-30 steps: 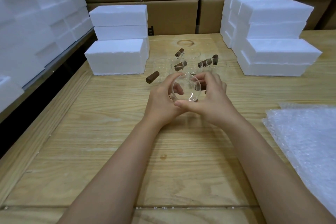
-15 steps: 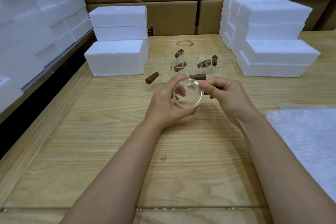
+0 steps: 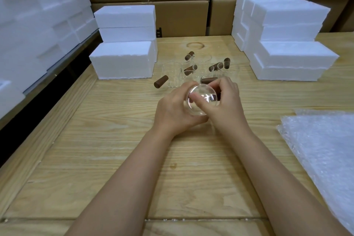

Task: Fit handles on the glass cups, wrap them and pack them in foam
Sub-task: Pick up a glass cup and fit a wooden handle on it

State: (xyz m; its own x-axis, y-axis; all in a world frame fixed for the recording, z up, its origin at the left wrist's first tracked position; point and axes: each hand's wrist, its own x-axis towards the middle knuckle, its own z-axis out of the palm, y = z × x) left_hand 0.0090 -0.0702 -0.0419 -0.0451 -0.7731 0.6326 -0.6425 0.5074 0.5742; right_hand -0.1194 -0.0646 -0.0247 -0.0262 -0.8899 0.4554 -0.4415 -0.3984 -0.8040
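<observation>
A glass cup (image 3: 202, 100) is held at the centre of the frame, above the wooden table (image 3: 115, 140). It is gripped from the left and below by the left hand (image 3: 172, 110). The right hand (image 3: 229, 106) is curled round its right side, thumb laid across it; a brown handle (image 3: 218, 96) is glimpsed beneath those fingers.
</observation>
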